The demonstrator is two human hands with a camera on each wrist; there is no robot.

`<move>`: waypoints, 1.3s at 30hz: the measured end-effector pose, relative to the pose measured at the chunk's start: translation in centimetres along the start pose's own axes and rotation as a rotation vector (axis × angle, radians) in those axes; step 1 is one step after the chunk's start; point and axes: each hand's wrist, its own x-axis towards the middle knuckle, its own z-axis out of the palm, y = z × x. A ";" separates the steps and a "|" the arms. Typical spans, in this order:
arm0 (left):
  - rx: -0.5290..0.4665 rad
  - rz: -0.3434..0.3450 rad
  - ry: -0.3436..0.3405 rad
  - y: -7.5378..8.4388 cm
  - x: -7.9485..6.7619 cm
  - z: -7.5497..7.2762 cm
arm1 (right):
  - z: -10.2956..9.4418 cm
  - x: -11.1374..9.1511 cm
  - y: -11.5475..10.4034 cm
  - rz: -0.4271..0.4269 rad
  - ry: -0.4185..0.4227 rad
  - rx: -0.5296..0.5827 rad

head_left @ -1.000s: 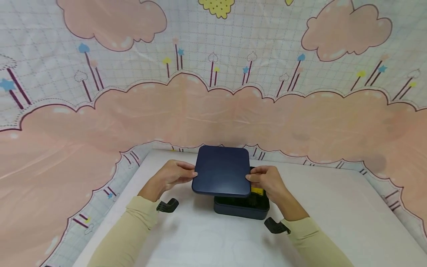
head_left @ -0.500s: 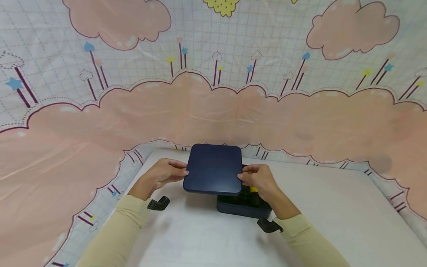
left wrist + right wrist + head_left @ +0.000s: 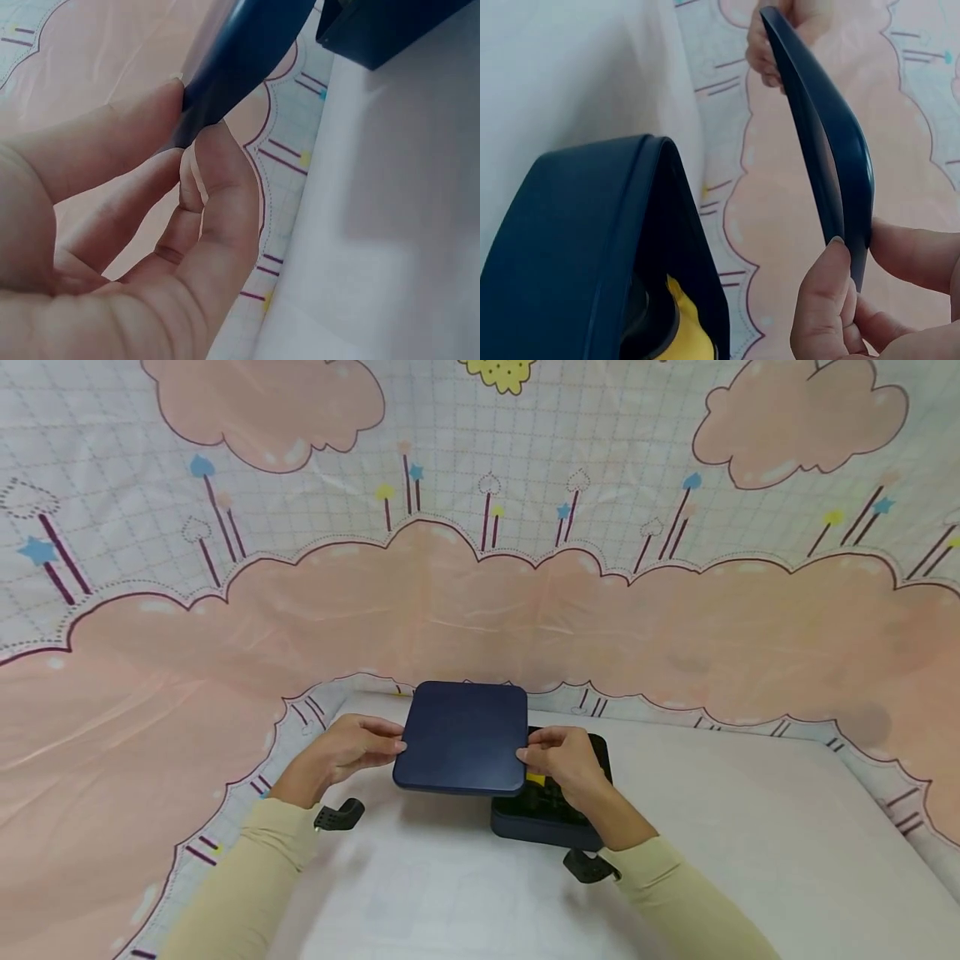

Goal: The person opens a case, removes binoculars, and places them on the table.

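Observation:
A dark blue square lid (image 3: 461, 737) with rounded corners is held up between both hands, above and to the left of a matching box (image 3: 547, 833). My left hand (image 3: 341, 753) pinches the lid's left edge between thumb and fingers. On the opposite edge, my right hand (image 3: 568, 768) pinches it the same way. The box stands uncovered on the table, partly behind the lid and right hand. Inside it the right wrist view shows a yellow object (image 3: 688, 330) beside a black rounded part; their kind cannot be told.
The box rests on a white table (image 3: 435, 893). Behind and around the table hangs a cloth (image 3: 480, 610) printed with pink clouds. A black wrist device (image 3: 341, 815) sits at the left cuff, another (image 3: 590, 866) at the right.
Both hands have carried the lid leftward, away from over the box. More of the box's dark inside and its yellow content now shows.

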 end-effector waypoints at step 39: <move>0.046 0.001 -0.004 -1.4 -1.1 -4.2 | 4.8 -0.2 0.7 0.016 -0.013 0.028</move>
